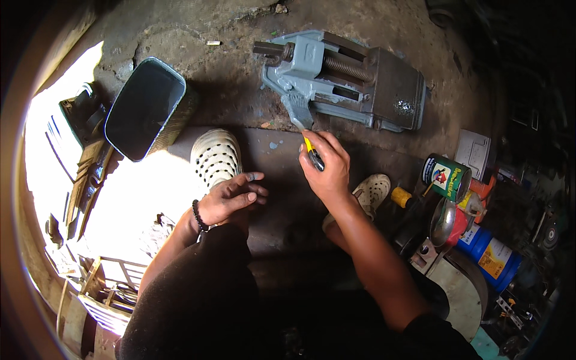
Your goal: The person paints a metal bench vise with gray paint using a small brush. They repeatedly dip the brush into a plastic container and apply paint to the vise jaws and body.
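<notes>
Brush at the foot of the vise, one hand working, one resting.

Head view: the right hand (326, 165) is closed in a narrow fist around a small yellow-and-black handled paintbrush (311, 153), its tip just above the grip and touching the lower lug of the grey-blue cast-metal machine vise (342, 81) lying on the dirty concrete floor (180, 36). The left hand (231, 198) holds nothing, fingers loosely curled on the knee, well to the left of the grip, above a white perforated clog (215, 155). As I judge it, the brush could skid off the lug's edge and smear the floor, since nothing steadies the vise. The open green paint tin (446, 176), right of the grip among crowded cans, could be knocked by a reaching forearm.
</notes>
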Demonstrator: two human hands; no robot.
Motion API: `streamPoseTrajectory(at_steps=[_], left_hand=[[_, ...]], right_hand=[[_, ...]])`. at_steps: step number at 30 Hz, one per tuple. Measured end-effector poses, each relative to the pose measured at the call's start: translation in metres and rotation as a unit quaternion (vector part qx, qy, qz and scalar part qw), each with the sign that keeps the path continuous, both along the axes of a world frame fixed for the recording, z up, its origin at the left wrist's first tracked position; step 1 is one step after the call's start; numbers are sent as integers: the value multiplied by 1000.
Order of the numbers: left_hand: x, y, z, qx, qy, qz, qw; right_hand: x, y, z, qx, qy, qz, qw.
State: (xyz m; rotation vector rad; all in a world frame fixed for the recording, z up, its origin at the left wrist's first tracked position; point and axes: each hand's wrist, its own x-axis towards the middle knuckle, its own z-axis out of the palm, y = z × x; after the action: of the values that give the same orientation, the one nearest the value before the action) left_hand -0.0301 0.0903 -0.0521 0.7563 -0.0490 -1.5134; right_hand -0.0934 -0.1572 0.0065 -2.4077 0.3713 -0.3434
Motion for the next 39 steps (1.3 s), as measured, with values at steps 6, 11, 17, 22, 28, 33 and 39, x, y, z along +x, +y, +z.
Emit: streamPoseTrajectory(at_steps=[6,11,17,22,28,33,39], left_hand=[[-1,-1,-1,5,17,-1,1000],[0,-1,0,-3,0,-6,1000],[0,0,0,-2,-16,-16,1000],[1,-2,1,1,-1,-14,1000],[0,0,0,0,-3,-9,1000],[-2,0,-4,-18,5,6,1000],[0,1,-2,1,-16,-10,1000]], right_hand=[[6,0,3,1,-12,-15,1000],[24,5,-3,-29,-15,-48,998],[24,21,8,-8,-11,-70,997],[38,13,11,-21,12,-91,996],[40,-5,23,42,1,-14,999],[56,-68,22,108,85,-3,991],[58,-134,38,160,193,-6,968]])
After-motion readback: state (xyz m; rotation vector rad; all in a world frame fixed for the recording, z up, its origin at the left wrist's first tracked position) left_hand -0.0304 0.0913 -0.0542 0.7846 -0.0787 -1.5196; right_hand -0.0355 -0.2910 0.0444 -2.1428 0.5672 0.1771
